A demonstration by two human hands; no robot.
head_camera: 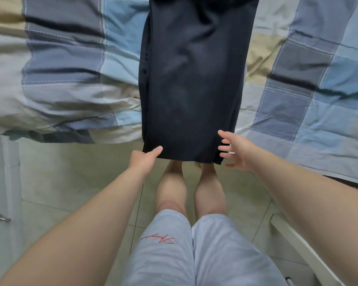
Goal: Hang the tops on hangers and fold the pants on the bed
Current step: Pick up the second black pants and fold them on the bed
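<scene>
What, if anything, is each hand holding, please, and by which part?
The left hand pinches the dark pants at the left corner of their near end; the right hand, fingers spread beside the right corner, holds nothing.

pants on bed, hem overhanging floor

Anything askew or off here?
Nothing damaged or spilled. The dark pants lie straight, hem hanging past the plaid quilt, which is rumpled at left. The left hand pinches one hem corner; right hand open beside the other.
</scene>
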